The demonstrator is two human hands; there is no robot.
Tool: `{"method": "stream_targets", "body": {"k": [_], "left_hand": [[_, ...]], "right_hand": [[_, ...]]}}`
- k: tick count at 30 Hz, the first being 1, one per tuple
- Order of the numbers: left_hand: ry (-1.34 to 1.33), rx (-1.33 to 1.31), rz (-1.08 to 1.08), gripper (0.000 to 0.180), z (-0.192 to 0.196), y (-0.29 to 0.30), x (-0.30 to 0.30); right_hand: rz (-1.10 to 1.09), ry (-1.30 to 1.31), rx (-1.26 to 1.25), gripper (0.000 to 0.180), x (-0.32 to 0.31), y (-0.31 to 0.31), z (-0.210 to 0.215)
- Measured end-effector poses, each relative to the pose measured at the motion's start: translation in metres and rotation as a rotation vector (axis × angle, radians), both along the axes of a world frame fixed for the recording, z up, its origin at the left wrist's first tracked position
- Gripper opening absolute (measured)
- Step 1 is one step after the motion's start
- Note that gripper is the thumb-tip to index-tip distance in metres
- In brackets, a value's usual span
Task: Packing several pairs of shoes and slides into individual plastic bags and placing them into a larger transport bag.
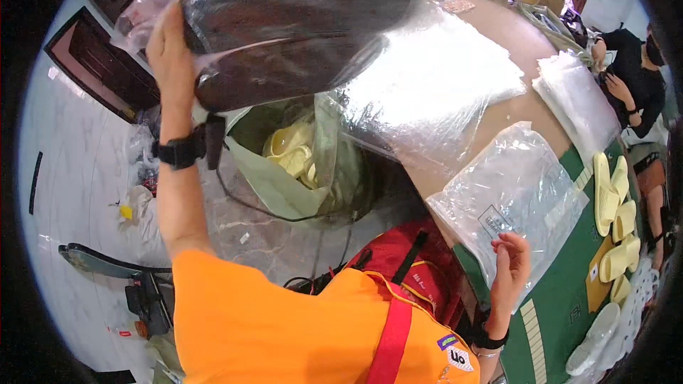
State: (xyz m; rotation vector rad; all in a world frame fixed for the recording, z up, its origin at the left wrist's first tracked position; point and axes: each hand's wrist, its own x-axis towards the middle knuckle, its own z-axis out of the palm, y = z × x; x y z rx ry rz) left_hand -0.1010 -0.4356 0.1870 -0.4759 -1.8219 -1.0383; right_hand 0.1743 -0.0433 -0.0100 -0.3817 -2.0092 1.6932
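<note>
Raised at the upper left, my left hand (172, 53) is closed on the edge of a clear plastic bag (299, 39). Inside it show two long dark shapes like shoe soles, partly blurred. My right hand (509, 263) is at the table's near side, over the corner of a flat clear plastic bag (512, 199) with a small printed square. Its fingers are loosely bent and apart, with nothing between them; whether they touch the bag I cannot tell.
A stack of clear plastic sheets (441, 78) covers the table's middle, with more bags (575, 99) beyond. Pale yellow slippers (612, 192) line the right side. Below stands a green sack (277, 188) holding yellow slippers. A person (633, 78) in black works at the far right.
</note>
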Motion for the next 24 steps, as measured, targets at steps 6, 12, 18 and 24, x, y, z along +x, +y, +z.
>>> {"method": "stream_targets", "body": {"k": [6,12,18,24], "left_hand": [[-0.245,-0.405,0.705,0.020,-0.081,-0.061,-0.023],[-0.632,-1.091,0.746,0.017,-0.214,-0.054,-0.072],[-0.617,-1.133,0.557,0.012,-0.271,-0.017,-0.111],[-1.252,-0.958,0.211,0.040,-0.370,-0.006,-0.126]], "right_hand": [[0.058,-0.088,0.022,0.013,0.001,0.000,-0.011],[0.015,-0.178,0.066,0.011,0.013,0.001,-0.014],[-0.011,-0.236,0.217,0.014,0.012,0.000,-0.019],[0.003,-0.217,0.213,0.016,0.022,-0.003,-0.005]]}}
